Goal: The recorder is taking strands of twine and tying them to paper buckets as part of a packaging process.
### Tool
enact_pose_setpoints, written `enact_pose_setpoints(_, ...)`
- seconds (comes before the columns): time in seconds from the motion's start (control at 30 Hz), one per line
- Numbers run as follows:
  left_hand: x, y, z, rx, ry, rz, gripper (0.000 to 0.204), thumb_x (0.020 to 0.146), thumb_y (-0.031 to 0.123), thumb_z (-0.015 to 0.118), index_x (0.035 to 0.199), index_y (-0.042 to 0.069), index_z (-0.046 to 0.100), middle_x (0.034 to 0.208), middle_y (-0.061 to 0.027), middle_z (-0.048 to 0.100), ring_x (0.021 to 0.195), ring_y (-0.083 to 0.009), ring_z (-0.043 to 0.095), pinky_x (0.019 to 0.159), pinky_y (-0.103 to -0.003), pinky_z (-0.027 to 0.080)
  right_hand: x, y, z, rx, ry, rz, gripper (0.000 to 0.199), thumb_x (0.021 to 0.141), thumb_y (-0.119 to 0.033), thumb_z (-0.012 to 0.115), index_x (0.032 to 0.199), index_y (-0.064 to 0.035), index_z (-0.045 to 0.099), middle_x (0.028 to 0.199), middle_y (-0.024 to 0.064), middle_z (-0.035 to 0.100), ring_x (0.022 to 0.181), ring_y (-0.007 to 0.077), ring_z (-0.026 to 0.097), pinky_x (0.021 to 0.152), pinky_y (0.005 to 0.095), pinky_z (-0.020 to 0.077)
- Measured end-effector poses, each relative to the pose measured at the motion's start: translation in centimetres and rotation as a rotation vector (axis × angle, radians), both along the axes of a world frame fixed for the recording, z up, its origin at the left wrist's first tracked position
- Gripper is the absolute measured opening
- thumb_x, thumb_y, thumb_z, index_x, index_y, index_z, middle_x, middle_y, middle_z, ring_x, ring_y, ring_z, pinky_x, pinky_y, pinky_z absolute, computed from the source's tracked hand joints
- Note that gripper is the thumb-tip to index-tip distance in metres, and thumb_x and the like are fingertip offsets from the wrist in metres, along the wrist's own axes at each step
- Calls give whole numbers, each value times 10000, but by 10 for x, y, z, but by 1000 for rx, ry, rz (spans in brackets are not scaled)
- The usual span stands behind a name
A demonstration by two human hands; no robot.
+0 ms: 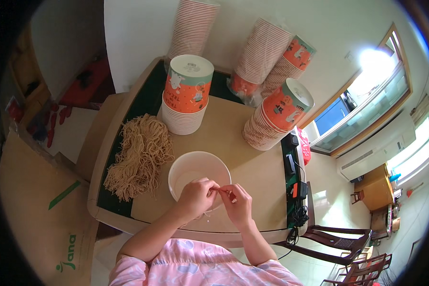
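While the left hand (195, 198) and right hand (237, 205) meet over the white tub's (193, 164) near rim, fingertips pinch, seemingly, a thin cord (206, 214).
Tub mouth-up on desk (262, 186); cord bundle (140, 157) just left, likely for reach; printed cup stack (188, 93) behind, perhaps leaving elbow room.

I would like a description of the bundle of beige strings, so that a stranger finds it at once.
Start from the green-edged table and go to its left side. Left of the open white bucket lies a shaggy heap of beige strings. It is tangled and shapeless, whereas its neighbours, that bucket and the orange-patterned cup stack beyond, are smooth and round.
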State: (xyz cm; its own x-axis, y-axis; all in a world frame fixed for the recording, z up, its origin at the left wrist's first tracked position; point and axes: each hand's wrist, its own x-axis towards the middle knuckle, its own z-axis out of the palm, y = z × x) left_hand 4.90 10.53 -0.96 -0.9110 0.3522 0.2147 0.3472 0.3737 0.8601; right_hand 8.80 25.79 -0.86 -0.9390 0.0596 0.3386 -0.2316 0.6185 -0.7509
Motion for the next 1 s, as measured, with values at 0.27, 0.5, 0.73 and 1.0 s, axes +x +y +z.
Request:
enact_pose_setpoints(0.27, 2, 2, 2, -41, 1, 29, 75, 790, 113, 660, 806, 50, 623, 775, -105, 638, 729, -287, 631, 663, -401, 508, -1, 0, 6, 63, -6, 31, 72, 822, -74, 676, 889, -56, 657, 766, 93, 615, 640, 219, 586, 575, 325, 483)
enact_pose_setpoints(0.5, 0, 3, 6, -61, 68, 37, 75, 778, 61, 679, 797, 12, 626, 751, -115, 640, 667, -245, 648, 610, -343, 511, -2, 4, 1, 105, -14, 31, 60, 807, -88, 673, 863, -77, 657, 755, 83, 607, 663, 254, 577, 623, 365, 463)
enact_pose_setpoints(0.73, -1, -1, 5, -59, 37, 34, 108, 760, 120, 686, 752, 63, 595, 746, -79, 629, 711, -269, 625, 649, -386, 506, -4, 4, 0, 138, 45, 46, 56, 800, -74, 665, 853, -80, 652, 754, 87, 610, 671, 277, 580, 641, 376, 456)
enact_pose_setpoints(1.0, 0, -9, 13, 22, -35, 19, 73, 824, 79, 661, 828, 8, 646, 741, -105, 642, 637, -217, 624, 596, -312, 483, -4, 2, 9, 170, 11, 44, 74, 787, -70, 698, 854, -54, 670, 739, 69, 621, 602, 199, 558, 577, 312, 468)
